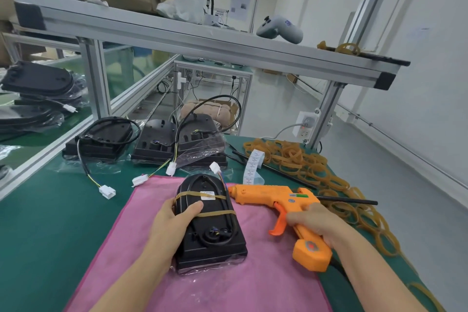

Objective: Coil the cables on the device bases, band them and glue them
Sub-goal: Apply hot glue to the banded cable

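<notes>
Left hand (174,215) clamped over the near base (210,223), thumb lying across its top, base sitting on the pink cloth (266,273). Cable (229,213) coiled round it, pinned by two bands (217,213). Right hand (312,221) wrapped round the glue gun (286,208) handle, nozzle pointing at the base's right edge, just beside it. Three more bases (157,142) lined up behind on the green mat (50,210), cables loose, white plugs trailing. Heap of spare bands (311,162) off to the right.
</notes>
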Motion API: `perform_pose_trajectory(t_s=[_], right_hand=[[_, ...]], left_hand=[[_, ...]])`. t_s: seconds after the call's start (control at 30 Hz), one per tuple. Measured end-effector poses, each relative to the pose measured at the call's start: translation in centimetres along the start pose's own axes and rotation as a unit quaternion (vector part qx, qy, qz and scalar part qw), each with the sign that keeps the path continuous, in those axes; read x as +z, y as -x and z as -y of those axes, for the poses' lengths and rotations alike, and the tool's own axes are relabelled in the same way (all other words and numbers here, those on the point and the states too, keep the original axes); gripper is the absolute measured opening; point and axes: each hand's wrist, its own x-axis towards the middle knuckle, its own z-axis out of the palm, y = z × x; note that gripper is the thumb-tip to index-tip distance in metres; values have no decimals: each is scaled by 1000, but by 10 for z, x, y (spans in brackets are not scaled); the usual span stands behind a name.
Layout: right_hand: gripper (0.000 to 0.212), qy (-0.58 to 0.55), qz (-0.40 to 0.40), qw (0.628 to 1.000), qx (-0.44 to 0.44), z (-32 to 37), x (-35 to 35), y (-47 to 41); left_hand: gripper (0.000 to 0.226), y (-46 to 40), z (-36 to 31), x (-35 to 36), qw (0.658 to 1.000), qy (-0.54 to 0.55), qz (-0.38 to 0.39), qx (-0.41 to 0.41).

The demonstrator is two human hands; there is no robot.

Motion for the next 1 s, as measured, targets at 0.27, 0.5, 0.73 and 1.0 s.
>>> perform_pose_trajectory(t_s=[0.27, 0.5, 0.73, 1.0], right_hand=[[24, -285, 69, 949, -120, 7, -8, 15], [42, -498, 222, 813, -206, 29, -16, 33], [31, -329, 281, 864, -258, 53, -4, 41], [33, -198, 267, 887, -322, 71, -17, 51]], left_hand=[[30, -3, -7, -6, 998, 51, 32, -26], [22, -7, -16, -7, 994, 95, 52, -23], [59, -5, -12, -20, 981, 140, 134, 5], [53, -8, -9, -33, 968, 202, 149, -1]])
